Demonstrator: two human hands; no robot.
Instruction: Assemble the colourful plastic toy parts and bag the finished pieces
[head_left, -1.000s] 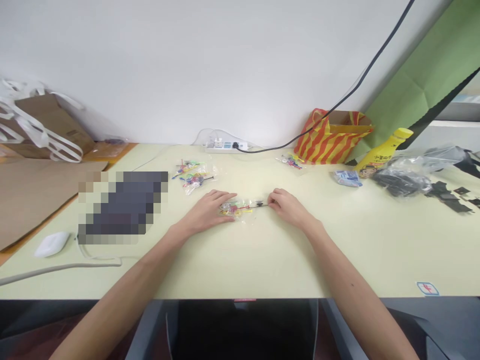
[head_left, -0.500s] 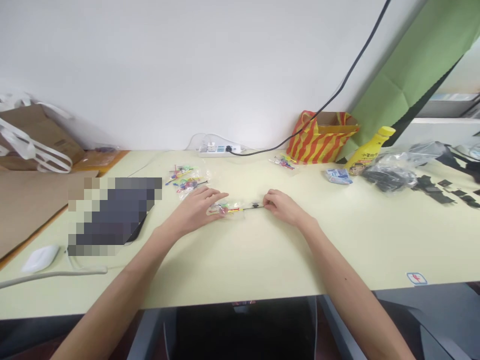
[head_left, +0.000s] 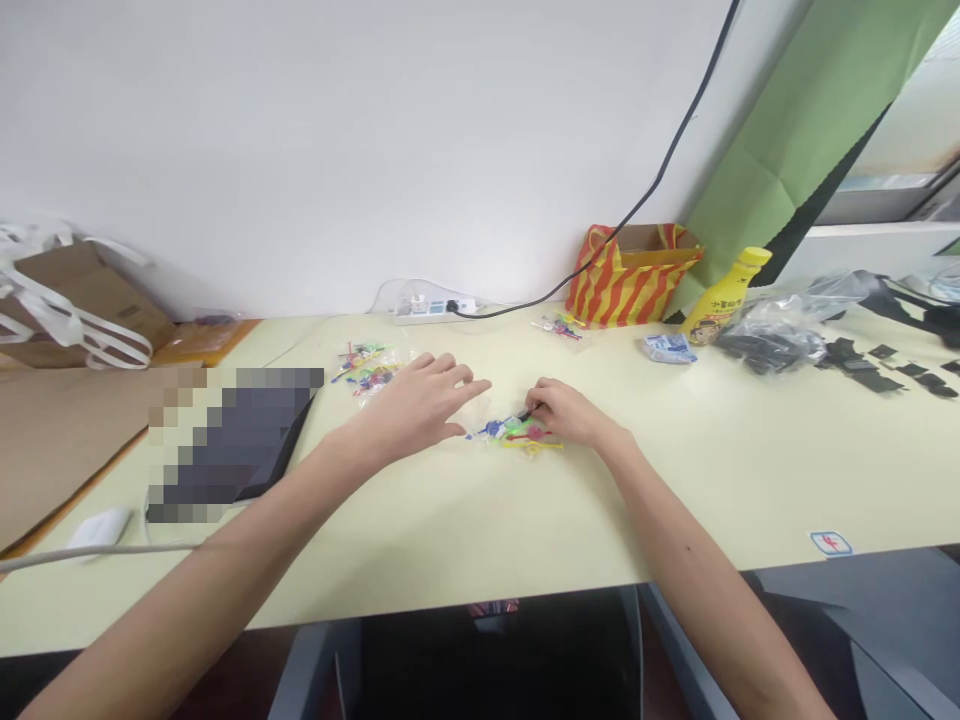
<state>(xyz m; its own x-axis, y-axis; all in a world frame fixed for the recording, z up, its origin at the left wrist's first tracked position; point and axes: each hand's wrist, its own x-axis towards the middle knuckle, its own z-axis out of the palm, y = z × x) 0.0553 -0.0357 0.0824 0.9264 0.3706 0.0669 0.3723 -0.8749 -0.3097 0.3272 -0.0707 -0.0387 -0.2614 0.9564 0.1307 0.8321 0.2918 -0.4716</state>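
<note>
Now the right hand (head_left: 566, 412) pinches one end of a small clear packet of coloured pieces (head_left: 514, 434), lying mid-table (head_left: 465, 520) toward the back edge. The left hand (head_left: 420, 405) hovers beside it, fingers spread, holding nothing.

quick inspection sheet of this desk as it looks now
surface: pale yellow table, bare in front.
job's things: clear packet of coloured plastic pieces lying flat.
clutter: two similar packets; striped bag; yellow bottle; black parts.
grips: right hand pinches the packet's end; left hand open, hovering beside it.
cables: black cable into power strip.
surroundings: white wall, green sheet.
</note>
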